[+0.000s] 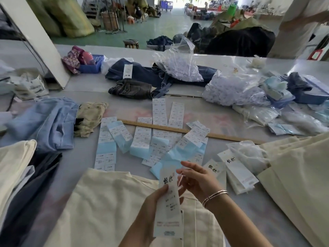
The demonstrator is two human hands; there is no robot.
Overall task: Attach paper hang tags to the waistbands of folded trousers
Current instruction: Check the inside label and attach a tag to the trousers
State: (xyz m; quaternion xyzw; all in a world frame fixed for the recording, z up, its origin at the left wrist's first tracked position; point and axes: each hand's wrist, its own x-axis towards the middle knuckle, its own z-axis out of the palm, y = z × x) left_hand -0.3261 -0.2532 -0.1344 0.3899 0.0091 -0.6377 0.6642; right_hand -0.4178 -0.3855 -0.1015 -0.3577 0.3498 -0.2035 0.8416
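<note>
A long white paper hang tag [169,207] with black characters near its top stands upright over cream folded trousers [99,207]. My left hand [156,202] grips the tag at its left edge, thumb on its face. My right hand [194,177] is at the tag's top right corner and pinches a thin white string [179,180] there. A small stack of the same hang tags [235,168] lies to the right on the table.
Several white and blue sticker sheets [142,139] and a wooden ruler [187,131] lie ahead of me. Blue trousers [51,125] sit to the left, dark jeans [142,75] farther back, plastic bags [235,90] at right, cream fabric [293,175] along the right edge.
</note>
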